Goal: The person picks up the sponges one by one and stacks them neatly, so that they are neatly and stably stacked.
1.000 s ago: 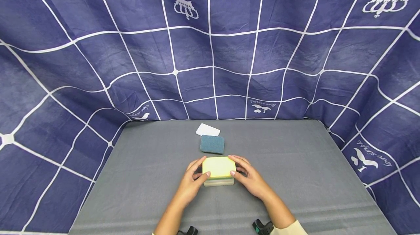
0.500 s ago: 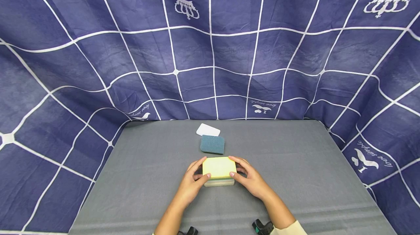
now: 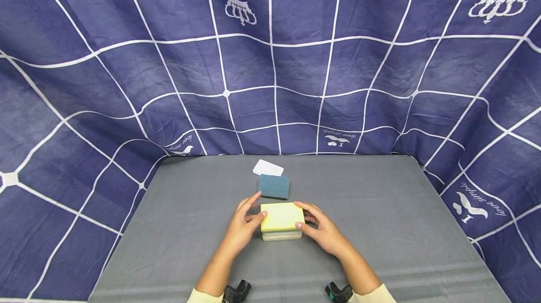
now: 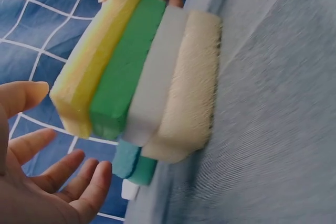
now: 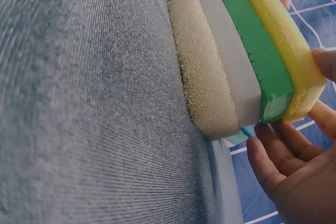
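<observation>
A stack of sponges stands on the grey table, in front of the person. Topmost is a yellow sponge (image 3: 282, 216), over a green sponge (image 5: 262, 59), a pale grey-white sponge (image 4: 157, 77) and a coarse beige sponge (image 4: 193, 77) at the bottom. The right hand (image 3: 322, 230) holds the yellow sponge at its right end, thumb at the near corner and index finger at the far corner. Just off the stack's left end is the left hand (image 3: 242, 225), its fingers spread and a gap showing in the left wrist view.
Behind the stack lies a dark teal sponge (image 3: 274, 186), with a white sponge (image 3: 268, 168) just beyond it. The grey cloth-covered table (image 3: 190, 209) ends at a blue curtain (image 3: 296, 68) with white lines.
The left hand has let go of the yellow sponge's left end and drawn back slightly to the left, fingers opening. The right hand and the stack stay in place.
</observation>
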A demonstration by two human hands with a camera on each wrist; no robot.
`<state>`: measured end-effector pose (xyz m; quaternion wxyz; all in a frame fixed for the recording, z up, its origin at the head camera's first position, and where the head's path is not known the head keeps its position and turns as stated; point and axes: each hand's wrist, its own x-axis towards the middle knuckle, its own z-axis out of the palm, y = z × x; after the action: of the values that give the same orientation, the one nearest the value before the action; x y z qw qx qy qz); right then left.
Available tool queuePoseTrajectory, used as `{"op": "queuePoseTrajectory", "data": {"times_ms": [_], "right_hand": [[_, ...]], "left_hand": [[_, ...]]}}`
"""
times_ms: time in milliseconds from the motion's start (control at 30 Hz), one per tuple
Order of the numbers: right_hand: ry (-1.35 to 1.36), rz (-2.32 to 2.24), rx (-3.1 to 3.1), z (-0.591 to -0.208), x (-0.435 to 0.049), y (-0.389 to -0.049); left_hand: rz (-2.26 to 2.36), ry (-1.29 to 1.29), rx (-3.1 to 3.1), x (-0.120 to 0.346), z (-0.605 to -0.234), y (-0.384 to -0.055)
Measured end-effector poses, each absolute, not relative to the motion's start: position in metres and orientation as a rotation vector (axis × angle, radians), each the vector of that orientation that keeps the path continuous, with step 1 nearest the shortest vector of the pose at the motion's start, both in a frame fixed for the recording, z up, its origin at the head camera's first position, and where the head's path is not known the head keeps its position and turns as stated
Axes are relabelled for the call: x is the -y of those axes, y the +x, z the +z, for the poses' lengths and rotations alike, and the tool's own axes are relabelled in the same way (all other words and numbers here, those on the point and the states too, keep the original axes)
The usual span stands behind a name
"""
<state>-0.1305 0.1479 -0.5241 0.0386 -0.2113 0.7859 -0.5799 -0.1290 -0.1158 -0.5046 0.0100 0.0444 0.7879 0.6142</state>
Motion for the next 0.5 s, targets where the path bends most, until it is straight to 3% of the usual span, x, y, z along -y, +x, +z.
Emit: {"op": "queuePoseTrajectory", "data": {"times_ms": [500], "right_hand": [[-0.649,-1.773,-2.401,-0.525,-0.149,-0.131]], "left_hand": [[1.852,0.086,-2.519,0.131,-0.501,-0.170]]}}
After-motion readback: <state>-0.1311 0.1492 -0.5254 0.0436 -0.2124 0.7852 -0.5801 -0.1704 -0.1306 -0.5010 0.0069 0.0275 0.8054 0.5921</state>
